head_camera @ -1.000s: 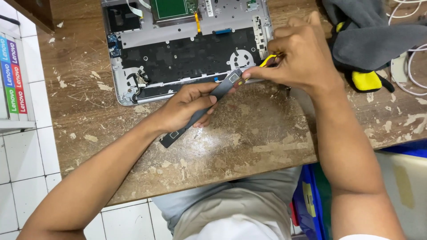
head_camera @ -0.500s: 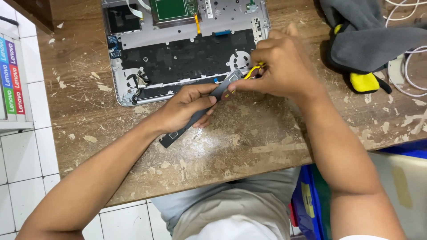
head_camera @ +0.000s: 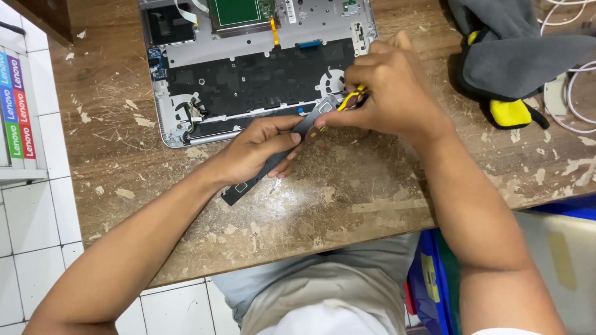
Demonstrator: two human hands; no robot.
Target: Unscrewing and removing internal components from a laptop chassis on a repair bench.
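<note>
My left hand (head_camera: 257, 152) grips a long dark grey bar-shaped laptop part (head_camera: 243, 185), held slantwise over the wooden workbench (head_camera: 310, 205). My right hand (head_camera: 391, 93) is closed around a small yellow-handled tool (head_camera: 351, 98) whose tip meets the bar's upper end (head_camera: 324, 108). Just behind both hands lies an opened silver laptop base (head_camera: 261, 68) with its inner side up, showing the black keyboard back, a green circuit board (head_camera: 234, 11) and ribbon cables.
A grey cloth (head_camera: 515, 49) lies over a yellow-and-black object (head_camera: 509, 113) at the right. White cables (head_camera: 574, 93) sit at the far right edge. Coloured boxes (head_camera: 15, 111) stand on a shelf at left. A blue crate (head_camera: 434, 279) is below the bench, by white floor tiles.
My right hand has slid left and slightly down along the bar's upper end with the yellow tool. The left hand keeps its hold on the bar.
</note>
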